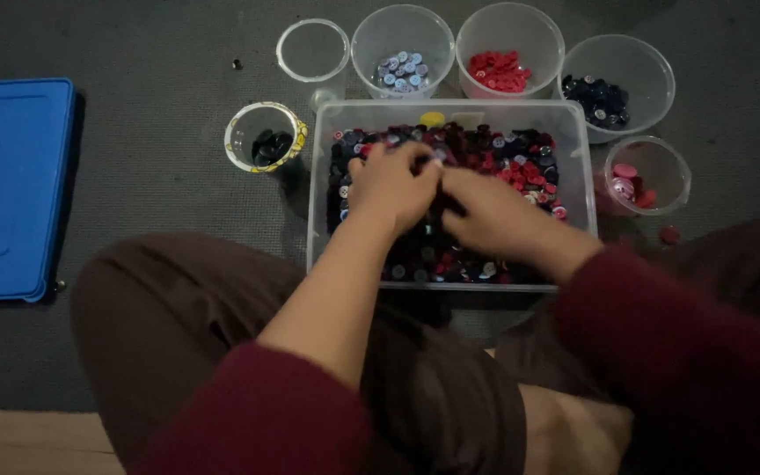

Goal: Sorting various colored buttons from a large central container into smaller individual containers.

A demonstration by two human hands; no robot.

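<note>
Both hands, left hand and right hand, dig curled fingers into mixed round buttons inside a clear rectangular plastic tub; any grasp is hidden.

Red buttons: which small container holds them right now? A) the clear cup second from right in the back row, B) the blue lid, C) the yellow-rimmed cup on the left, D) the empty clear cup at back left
A: the red buttons lie in the clear cup second from right in the back row, behind the clear bin.

Both hands in button tub.
</note>
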